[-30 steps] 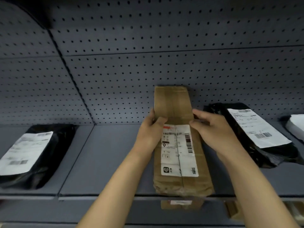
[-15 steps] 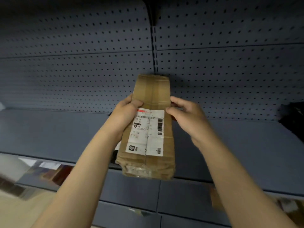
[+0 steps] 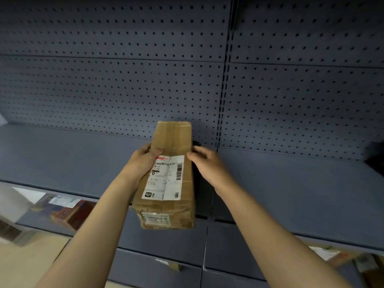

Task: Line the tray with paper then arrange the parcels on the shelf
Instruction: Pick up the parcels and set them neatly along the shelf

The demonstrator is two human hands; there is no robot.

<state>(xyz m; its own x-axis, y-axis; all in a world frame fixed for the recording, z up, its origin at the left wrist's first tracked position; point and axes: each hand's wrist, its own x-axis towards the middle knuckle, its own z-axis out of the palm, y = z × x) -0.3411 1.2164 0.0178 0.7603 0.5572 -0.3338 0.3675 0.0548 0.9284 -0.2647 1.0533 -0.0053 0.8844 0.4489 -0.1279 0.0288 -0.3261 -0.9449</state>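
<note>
Head view, both arms outstretched, left hand (image 3: 143,161) and right hand (image 3: 207,165) clasping cardboard parcel (image 3: 168,179) sides

Dim, bluish light overall; pegboard (image 3: 116,86) darkens toward the top corners. Wide-angle bending curves the shelf (image 3: 62,161) edges. Lower-left corner smeared by motion blur. Parcel (image 3: 168,175) label sharp, dark shadow along its right side.

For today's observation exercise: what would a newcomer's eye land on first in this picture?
First, the brown cardboard parcel at centre, white shipping label facing up, held over the grey shelf. The left hand and right hand grip its two sides. Behind rises a dark pegboard wall.
</note>
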